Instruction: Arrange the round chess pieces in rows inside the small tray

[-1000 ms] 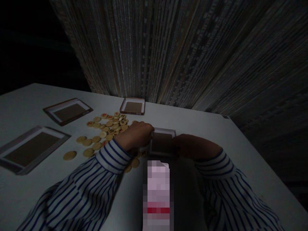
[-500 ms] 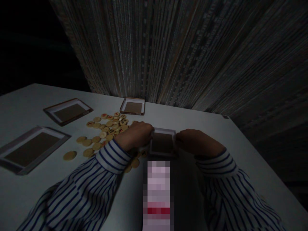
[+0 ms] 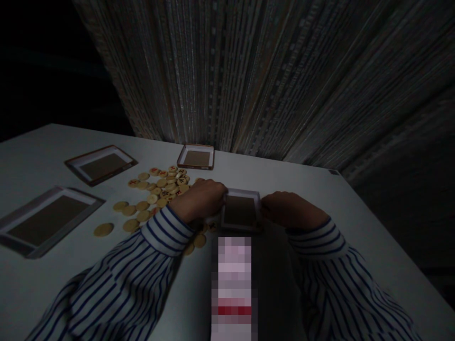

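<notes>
Between my hands lies a shallow open box (image 3: pixel 241 211) with a brown bottom and pale inner walls. My left hand (image 3: pixel 208 198) is closed at the box's left side, knuckles up. On the opposite side my right hand (image 3: pixel 293 208) is curled against the right wall. The fingertips of both hands are mostly hidden. Round wooden Chinese chess pieces (image 3: pixel 161 182) with red or dark characters lie heaped and scattered left of my left hand. A few more pieces (image 3: pixel 200 240) lie just below that hand, and the forearm covers part of the heap.
On the white table (image 3: pixel 284 175), another shallow box (image 3: pixel 196 157) stands at the back by a striped curtain (image 3: pixel 213 71). Two more open boxes are at the left: a brown-rimmed one (image 3: pixel 101 164) farther back and a larger-looking one (image 3: pixel 53 220) nearer. A blurred-out patch covers the bottom middle.
The box between my hands and my right hand have shifted very slightly. The chess pieces, the other boxes and my left hand look the same.
</notes>
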Motion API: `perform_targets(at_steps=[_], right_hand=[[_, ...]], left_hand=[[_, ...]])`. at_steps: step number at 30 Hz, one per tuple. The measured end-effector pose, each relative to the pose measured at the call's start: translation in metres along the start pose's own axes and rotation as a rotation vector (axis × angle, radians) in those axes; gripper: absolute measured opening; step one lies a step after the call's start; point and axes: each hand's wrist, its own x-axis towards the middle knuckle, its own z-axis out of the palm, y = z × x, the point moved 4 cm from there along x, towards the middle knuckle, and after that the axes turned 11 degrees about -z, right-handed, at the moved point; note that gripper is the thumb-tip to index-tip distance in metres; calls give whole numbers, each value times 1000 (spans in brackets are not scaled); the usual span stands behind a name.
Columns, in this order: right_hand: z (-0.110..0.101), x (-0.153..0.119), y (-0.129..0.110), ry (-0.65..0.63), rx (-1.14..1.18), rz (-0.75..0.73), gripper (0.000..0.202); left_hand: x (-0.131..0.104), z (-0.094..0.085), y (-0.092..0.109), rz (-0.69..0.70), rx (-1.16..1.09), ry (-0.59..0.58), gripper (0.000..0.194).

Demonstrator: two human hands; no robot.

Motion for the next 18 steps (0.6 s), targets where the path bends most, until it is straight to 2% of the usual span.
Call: perform_targets(at_steps=[18], right_hand=[[0,0,-2,-8,30,-18,28]], left_hand=[[-1,-2,1,-14,-1,-9,27]])
